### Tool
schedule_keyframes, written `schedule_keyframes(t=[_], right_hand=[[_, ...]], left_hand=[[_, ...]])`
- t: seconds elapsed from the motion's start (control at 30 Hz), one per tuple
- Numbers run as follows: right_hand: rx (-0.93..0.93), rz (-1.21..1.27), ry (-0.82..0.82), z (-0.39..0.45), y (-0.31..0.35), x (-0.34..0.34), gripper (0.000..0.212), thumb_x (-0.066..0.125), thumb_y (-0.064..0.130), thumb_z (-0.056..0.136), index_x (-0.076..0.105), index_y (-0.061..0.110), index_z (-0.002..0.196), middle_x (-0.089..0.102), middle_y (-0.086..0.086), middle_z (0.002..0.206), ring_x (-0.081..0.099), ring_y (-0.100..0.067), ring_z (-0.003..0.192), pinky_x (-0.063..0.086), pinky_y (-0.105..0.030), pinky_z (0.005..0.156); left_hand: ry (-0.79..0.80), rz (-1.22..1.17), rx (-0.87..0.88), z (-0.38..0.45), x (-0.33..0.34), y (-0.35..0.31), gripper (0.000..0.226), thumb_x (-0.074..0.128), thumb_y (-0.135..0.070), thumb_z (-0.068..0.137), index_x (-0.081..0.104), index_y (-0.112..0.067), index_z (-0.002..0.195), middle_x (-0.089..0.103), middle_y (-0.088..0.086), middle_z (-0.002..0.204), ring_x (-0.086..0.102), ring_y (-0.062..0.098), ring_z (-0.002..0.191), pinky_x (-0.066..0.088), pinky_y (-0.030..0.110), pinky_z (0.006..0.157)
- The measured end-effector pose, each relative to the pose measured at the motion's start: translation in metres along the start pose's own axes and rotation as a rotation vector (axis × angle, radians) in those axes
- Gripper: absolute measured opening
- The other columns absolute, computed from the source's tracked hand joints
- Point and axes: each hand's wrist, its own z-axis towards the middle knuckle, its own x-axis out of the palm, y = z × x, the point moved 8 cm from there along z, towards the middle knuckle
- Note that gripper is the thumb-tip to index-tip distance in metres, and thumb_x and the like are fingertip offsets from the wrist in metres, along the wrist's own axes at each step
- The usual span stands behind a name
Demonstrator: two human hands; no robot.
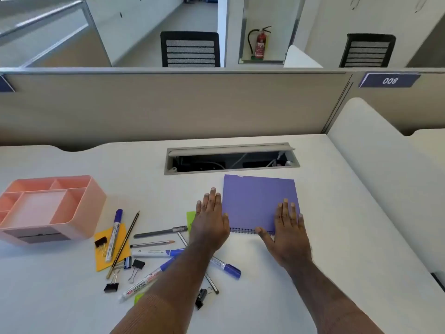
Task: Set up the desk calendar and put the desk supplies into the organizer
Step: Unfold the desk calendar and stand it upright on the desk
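I see the purple desk calendar (258,201) lying flat on the white surface (313,273), a bit right of the middle. Its dark wire spiral runs along the near edge. Just behind it is an open cable slot (231,159) cut into the surface.

My right hand (287,233) is flat and open, with the fingers spread. Its fingers lie on the near right corner of the calendar, and its thumb is at the spiral. It is not gripping anything. My left hand (210,222) is open and flat too, with the fingers close together. It sits just left of the calendar, along its left edge. I cannot tell if it touches the surface or floats a little above it.

The pink organizer (79,213) stands at the far left, well apart from the calendar. Its trays on top look bare.

The desk supplies lie in a loose pile between the organizer and my left arm. A blue and white marker (114,235) and a striped pencil (124,243) lie across a yellow sticky note (101,262). Close by are a grey pen (160,232), a grey pencil (153,243), and a marker with red print (142,284). Black binder clips (138,265) are spread around them. A blue-capped marker (226,267) pokes out just right of my left arm. A green sticky note (190,219) peeks out beside my left hand.
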Motion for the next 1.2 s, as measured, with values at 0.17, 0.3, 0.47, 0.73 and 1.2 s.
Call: schedule_keyframes(t=[0.17,0.3,0.47,0.73,1.2], right_hand=[[0.247,-0.008,-0.078,-0.006,-0.034,-0.013,0.08,0.038,0.06,0.093,0.02,0.008,0.152,0.032,-0.014,0.157,0.019,-0.035,0.148,0.02,-0.054,0.116],[0.368,0.013,-0.065,-0.015,-0.053,-0.022,0.072,0.044,0.055,0.092,0.031,0.012,0.148,0.052,-0.009,0.142,0.044,-0.032,0.132,0.035,-0.05,0.105],[0.344,0.106,0.038,-0.013,-0.059,-0.02,0.067,0.053,0.054,0.089,0.035,0.022,0.145,0.052,-0.004,0.136,0.049,-0.03,0.122,0.041,-0.043,0.093],[0.371,0.413,0.115,-0.009,-0.066,-0.014,0.063,0.07,0.022,0.08,0.045,0.028,0.138,0.047,-0.009,0.134,0.044,-0.033,0.125,0.043,-0.047,0.1],[0.105,0.471,-0.176,0.01,-0.076,-0.067,0.029,0.07,0.003,0.084,0.071,0.011,0.111,0.056,-0.007,0.117,0.056,-0.028,0.11,0.037,-0.027,0.093]], left_hand=[[-0.06,0.104,-0.038,0.001,-0.009,-0.004,0.041,0.042,-0.02,0.091,0.052,-0.013,0.131,0.06,0.008,0.13,0.053,0.027,0.115,0.038,0.038,0.099],[-0.006,0.022,-0.105,0.004,-0.01,-0.006,0.031,0.043,-0.012,0.085,0.06,-0.012,0.111,0.066,0.009,0.107,0.056,0.029,0.097,0.041,0.036,0.081],[0.008,-0.195,-0.198,0.008,-0.007,-0.003,0.039,0.045,-0.006,0.084,0.061,-0.008,0.119,0.064,0.012,0.113,0.058,0.031,0.103,0.045,0.033,0.085],[0.09,-0.406,-0.364,0.014,-0.004,0.008,0.029,0.048,0.002,0.078,0.06,-0.023,0.07,0.056,0.0,0.088,0.051,0.023,0.077,0.048,0.026,0.071],[-0.02,-1.006,-0.488,0.026,-0.008,0.026,0.032,0.045,0.007,0.085,0.071,-0.011,0.084,0.074,0.01,0.089,0.069,0.02,0.061,0.057,0.028,0.056]])
